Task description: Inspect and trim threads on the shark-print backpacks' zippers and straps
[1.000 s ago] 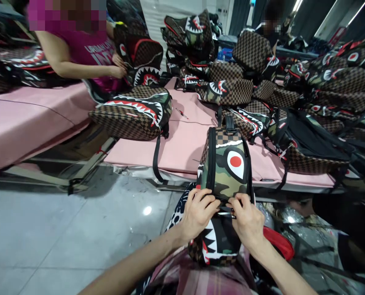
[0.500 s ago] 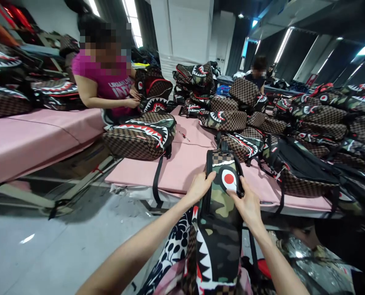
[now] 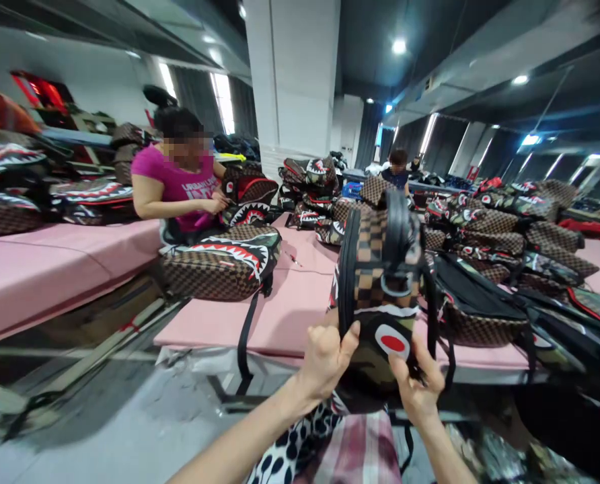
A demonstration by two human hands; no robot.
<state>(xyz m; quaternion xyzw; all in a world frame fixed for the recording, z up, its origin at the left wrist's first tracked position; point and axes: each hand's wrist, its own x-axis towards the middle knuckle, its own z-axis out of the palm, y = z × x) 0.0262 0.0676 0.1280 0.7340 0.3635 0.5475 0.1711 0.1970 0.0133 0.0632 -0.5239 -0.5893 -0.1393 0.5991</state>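
Between my two hands is a backpack [image 3: 373, 289] in brown check and camouflage, with a red-and-white eye patch and a loop handle at its top. It is raised over my lap at the near table edge, its top end facing up and away. My left hand [image 3: 325, 356] grips its left side by the black zip edge, thumb on the front. My right hand [image 3: 418, 380] grips the right side, thumb just under the eye. Part of the bag's lower end is hidden from view.
Another check backpack [image 3: 219, 269] lies on the pink table [image 3: 199, 326], its strap hanging over the edge. A black-backed backpack [image 3: 481, 302] and stacked bags [image 3: 496, 228] stand right. A co-worker in a magenta shirt [image 3: 171, 178] handles a backpack [image 3: 252, 198] at the far side.
The backpack in my hands has been lifted and tipped, so its top and handle now stand higher and nearer. Both hands still hold its sides. My view has tilted up.
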